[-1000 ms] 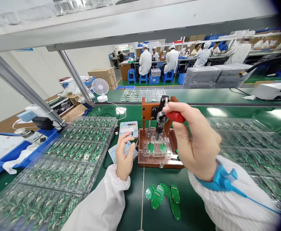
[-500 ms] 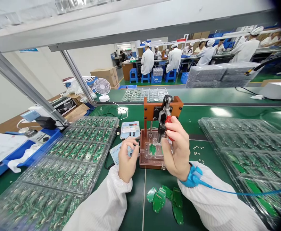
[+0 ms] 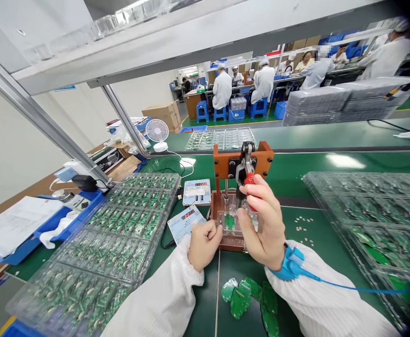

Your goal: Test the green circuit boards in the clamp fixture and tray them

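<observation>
A brown test fixture (image 3: 229, 243) with a clear top plate stands mid-bench, with a small green circuit board (image 3: 229, 221) seated in it. My right hand (image 3: 262, 223) is wrapped around the fixture's red clamp lever (image 3: 249, 179), which is pushed down. My left hand (image 3: 205, 243) is curled into a loose fist at the fixture's left edge, beside a small white meter (image 3: 184, 220); nothing shows in its fingers. A blue wrist strap (image 3: 291, 264) is on my right wrist.
Several loose green boards (image 3: 248, 295) lie near my sleeves. Clear trays of boards (image 3: 120, 229) fill the left; more clear trays (image 3: 373, 210) sit on the right. A second meter (image 3: 197, 192), a small fan (image 3: 157, 132) and cables lie behind. Other people work at far benches.
My right hand pulled the red lever down from raised to lowered. My left hand moved from the meter to the fixture's left side. The view shifted slightly.
</observation>
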`<state>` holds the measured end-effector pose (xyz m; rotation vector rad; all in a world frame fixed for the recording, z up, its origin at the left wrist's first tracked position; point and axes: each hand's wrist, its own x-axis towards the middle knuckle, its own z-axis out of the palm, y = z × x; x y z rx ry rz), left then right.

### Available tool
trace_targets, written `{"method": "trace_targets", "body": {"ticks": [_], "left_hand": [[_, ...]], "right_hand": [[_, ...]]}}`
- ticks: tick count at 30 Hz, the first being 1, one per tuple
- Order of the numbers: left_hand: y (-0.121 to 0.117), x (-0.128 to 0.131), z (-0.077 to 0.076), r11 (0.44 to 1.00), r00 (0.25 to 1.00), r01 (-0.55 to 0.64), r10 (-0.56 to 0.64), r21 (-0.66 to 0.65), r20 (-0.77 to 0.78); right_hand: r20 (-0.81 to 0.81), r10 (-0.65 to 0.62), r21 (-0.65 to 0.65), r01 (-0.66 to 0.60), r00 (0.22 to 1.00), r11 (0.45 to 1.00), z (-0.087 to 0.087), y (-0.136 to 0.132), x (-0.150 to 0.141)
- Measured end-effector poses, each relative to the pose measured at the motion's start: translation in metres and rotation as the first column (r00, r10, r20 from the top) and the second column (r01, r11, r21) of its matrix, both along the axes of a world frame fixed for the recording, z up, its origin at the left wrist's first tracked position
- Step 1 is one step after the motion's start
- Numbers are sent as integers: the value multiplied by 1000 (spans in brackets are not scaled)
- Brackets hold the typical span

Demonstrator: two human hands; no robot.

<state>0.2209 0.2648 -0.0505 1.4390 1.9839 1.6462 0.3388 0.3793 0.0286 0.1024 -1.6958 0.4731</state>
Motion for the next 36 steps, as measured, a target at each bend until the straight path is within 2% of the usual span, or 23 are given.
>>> {"method": "trace_targets", "body": {"ticks": [7, 13, 15, 17, 19, 21, 23, 25, 28, 32, 36], "left_hand": [[1, -5, -2, 998, 998, 19, -17, -53, 55], [-3, -26, 11, 969, 981, 164, -140, -182, 136], [-6, -43, 21, 957, 988, 143, -124, -254, 91], [-7, -66, 31, 932, 993, 90, -112, -351, -43], [-5, -89, 38, 853, 963, 66, -190, -518, -190], [0, -108, 42, 692, 911, 32, -316, -721, -264], [8, -120, 44, 524, 863, -14, -423, -852, -274], [17, -126, 45, 424, 825, -38, -498, -905, -268], [27, -128, 45, 374, 785, -56, -556, -926, -272], [33, -125, 45, 362, 771, -75, -570, -929, -284], [34, -122, 48, 327, 775, -90, -570, -941, -272]], "right_hand": [[0, 30, 6, -30, 1000, 1000, -1, -1, 0], [13, 95, -62, -94, 995, 994, -6, -4, 0], [20, 94, -63, -93, 995, 994, -4, -6, 0], [23, 77, -41, -76, 997, 996, -2, -6, 1], [25, 56, -12, -55, 998, 998, 0, -5, 1], [24, 40, 3, -40, 999, 999, 1, -4, 1], [29, 33, 3, -33, 999, 999, 2, -4, 2], [38, 29, -2, -29, 999, 1000, 3, -4, 2], [49, 18, 2, -18, 999, 1000, 4, -4, 3], [56, 18, 2, -18, 998, 1000, 4, -5, 4], [59, 35, -9, -34, 998, 999, 4, -5, 4]]}}
